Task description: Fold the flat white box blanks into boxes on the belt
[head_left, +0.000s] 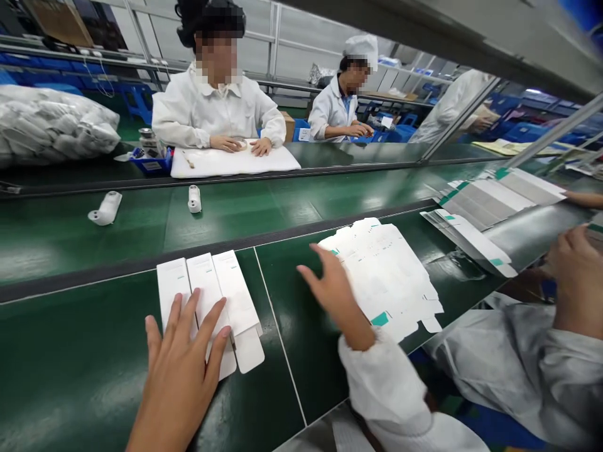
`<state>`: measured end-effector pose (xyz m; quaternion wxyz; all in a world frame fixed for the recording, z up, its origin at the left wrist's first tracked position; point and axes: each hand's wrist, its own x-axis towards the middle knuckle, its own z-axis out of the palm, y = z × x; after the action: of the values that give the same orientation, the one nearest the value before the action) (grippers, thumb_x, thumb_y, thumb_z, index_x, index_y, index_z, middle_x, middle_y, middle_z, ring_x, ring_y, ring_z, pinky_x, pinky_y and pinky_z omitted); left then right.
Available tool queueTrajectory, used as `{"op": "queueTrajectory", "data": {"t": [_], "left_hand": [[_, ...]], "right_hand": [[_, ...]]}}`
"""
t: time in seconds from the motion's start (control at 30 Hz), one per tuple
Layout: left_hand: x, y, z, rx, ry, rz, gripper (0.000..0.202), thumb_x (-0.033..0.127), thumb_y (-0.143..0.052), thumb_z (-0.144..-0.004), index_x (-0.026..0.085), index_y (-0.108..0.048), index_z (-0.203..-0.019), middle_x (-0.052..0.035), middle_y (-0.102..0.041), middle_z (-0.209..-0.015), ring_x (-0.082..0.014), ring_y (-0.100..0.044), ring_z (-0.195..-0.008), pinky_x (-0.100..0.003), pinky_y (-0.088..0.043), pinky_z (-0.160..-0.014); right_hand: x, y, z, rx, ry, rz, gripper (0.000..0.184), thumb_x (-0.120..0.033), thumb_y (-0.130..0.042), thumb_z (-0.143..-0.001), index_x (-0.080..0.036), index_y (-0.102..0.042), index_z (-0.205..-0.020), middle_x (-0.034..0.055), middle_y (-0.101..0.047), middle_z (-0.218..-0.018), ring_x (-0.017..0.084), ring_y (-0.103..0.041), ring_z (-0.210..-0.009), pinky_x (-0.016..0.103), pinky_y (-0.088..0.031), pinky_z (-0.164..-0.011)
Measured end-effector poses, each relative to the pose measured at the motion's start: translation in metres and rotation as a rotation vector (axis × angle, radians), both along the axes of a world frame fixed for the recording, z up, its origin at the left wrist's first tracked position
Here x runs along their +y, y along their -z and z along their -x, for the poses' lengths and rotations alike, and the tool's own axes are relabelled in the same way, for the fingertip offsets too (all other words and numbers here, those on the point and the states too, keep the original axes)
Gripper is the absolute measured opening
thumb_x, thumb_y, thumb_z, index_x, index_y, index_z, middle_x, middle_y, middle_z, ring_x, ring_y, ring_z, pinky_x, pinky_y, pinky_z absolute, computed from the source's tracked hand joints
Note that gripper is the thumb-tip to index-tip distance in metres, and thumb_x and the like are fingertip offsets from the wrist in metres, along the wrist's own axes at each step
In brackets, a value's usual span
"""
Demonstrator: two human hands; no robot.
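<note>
My left hand [181, 364] lies palm down with spread fingers over three slim white boxes [235, 292] placed side by side, its fingertips on or just above them. The rightmost box has a flap sticking out at its near end, and my hand covers part of the other two. To the right, my right hand [332, 285] has thumb and forefinger apart, with the other fingers mostly hidden. It is at the left edge of a pile of flat white carton blanks [386, 270] with green marks; I cannot tell whether it touches them.
Two small white rolled items [107, 208] lie on the green conveyor belt [254, 207]. Across it, a person works over a white foam pad [235, 162], near a blue tray [153, 163] and a large plastic bag [56, 125]. A neighbour's hand [575, 276] and more cartons [490, 201] are at right.
</note>
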<state>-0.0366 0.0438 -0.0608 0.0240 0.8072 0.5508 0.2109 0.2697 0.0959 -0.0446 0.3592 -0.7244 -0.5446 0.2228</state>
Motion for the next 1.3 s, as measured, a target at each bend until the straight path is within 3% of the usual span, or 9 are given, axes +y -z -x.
{"op": "queueTrajectory", "data": {"t": [0.13, 0.4, 0.53, 0.67, 0.73, 0.87, 1.03, 1.13, 1.3], "left_hand": [[-0.003, -0.008, -0.011, -0.120, 0.158, -0.037, 0.044, 0.022, -0.053, -0.116, 0.028, -0.056, -0.159, -0.0189, -0.049, -0.179, -0.0437, -0.030, -0.176, -0.089, -0.022, -0.135], [-0.001, -0.029, -0.032, -0.215, 0.313, -0.006, 0.039, 0.016, -0.054, -0.115, 0.030, -0.057, -0.151, -0.0157, -0.055, -0.175, -0.0404, -0.042, -0.171, -0.089, -0.024, -0.135], [-0.015, -0.039, -0.030, -0.351, 0.245, 0.184, 0.041, 0.026, -0.054, -0.117, 0.040, -0.054, -0.156, -0.0069, -0.054, -0.178, -0.0364, -0.035, -0.175, -0.081, -0.033, -0.138], [-0.026, -0.057, -0.046, -0.640, 0.144, 0.562, 0.081, 0.059, -0.072, -0.107, 0.044, -0.032, -0.175, -0.0083, -0.038, -0.188, -0.0418, -0.026, -0.177, -0.075, -0.042, -0.135], [-0.029, -0.065, -0.055, -0.771, 0.126, 0.626, 0.107, 0.068, -0.086, -0.093, 0.039, -0.028, -0.178, -0.0128, -0.037, -0.188, -0.0451, -0.034, -0.174, -0.075, -0.038, -0.137], [-0.032, -0.074, -0.056, -0.816, 0.006, 0.681, 0.112, 0.061, -0.099, -0.079, 0.036, -0.040, -0.172, -0.0170, -0.054, -0.174, -0.0486, -0.052, -0.161, -0.072, -0.051, -0.128], [-0.032, -0.085, -0.054, -0.781, -0.013, 0.795, 0.101, 0.048, -0.105, -0.064, 0.038, -0.062, -0.155, -0.0131, -0.073, -0.150, -0.0492, -0.068, -0.140, -0.069, -0.061, -0.113], [-0.030, -0.092, -0.060, -0.821, -0.001, 0.806, 0.097, 0.043, -0.103, -0.064, 0.034, -0.065, -0.153, -0.0127, -0.078, -0.144, -0.0449, -0.074, -0.130, -0.059, -0.066, -0.106], [-0.030, -0.095, -0.066, -0.848, -0.092, 0.938, 0.038, 0.061, -0.078, -0.093, 0.026, -0.085, -0.105, -0.0060, -0.082, -0.086, -0.0350, -0.081, -0.089, -0.044, -0.069, -0.083]], "right_hand": [[-0.007, -0.002, -0.082, -0.300, 0.314, 0.110, 0.094, -0.059, -0.085, -0.082, -0.001, -0.055, -0.150, 0.0454, -0.044, -0.164, 0.068, -0.033, -0.156, 0.090, -0.024, -0.122], [-0.009, -0.039, -0.118, -0.409, 0.494, 0.058, 0.036, -0.031, -0.085, -0.081, -0.020, -0.072, -0.112, 0.0231, -0.073, -0.137, 0.044, -0.069, -0.122, 0.058, -0.052, -0.107], [-0.034, -0.090, -0.099, -0.273, 0.555, -0.018, 0.027, -0.043, -0.087, -0.085, -0.026, -0.068, -0.092, 0.0138, -0.079, -0.095, 0.036, -0.075, -0.089, 0.049, -0.056, -0.080], [-0.071, -0.122, -0.018, -0.131, 0.397, -0.271, 0.023, -0.049, -0.087, -0.091, -0.031, -0.073, -0.094, 0.0049, -0.076, -0.080, 0.026, -0.071, -0.068, 0.037, -0.051, -0.059], [-0.081, -0.122, 0.027, 0.122, 0.037, -0.330, 0.024, -0.048, -0.086, -0.094, -0.031, -0.072, -0.083, -0.0001, -0.067, -0.065, 0.019, -0.060, -0.052, 0.031, -0.043, -0.045], [-0.075, -0.106, 0.067, 0.714, -0.333, -0.191, 0.010, -0.036, -0.084, -0.100, -0.032, -0.074, -0.099, -0.0018, -0.073, -0.083, 0.017, -0.070, -0.069, 0.025, -0.059, -0.060], [-0.059, -0.090, 0.054, 1.122, -0.633, 0.038, 0.092, -0.032, -0.113, -0.067, -0.038, -0.069, -0.147, 0.0045, -0.078, -0.137, 0.028, -0.078, -0.122, 0.039, -0.068, -0.102], [-0.055, -0.078, 0.055, 1.202, -0.651, 0.031, 0.086, -0.033, -0.118, -0.053, -0.031, -0.081, -0.132, 0.0055, -0.081, -0.128, 0.031, -0.077, -0.122, 0.041, -0.068, -0.103], [-0.053, -0.062, 0.063, 1.176, -0.312, 0.078, 0.032, -0.035, -0.108, -0.077, -0.022, -0.087, -0.098, 0.0056, -0.089, -0.101, 0.024, -0.083, -0.092, 0.031, -0.069, -0.082]]}}
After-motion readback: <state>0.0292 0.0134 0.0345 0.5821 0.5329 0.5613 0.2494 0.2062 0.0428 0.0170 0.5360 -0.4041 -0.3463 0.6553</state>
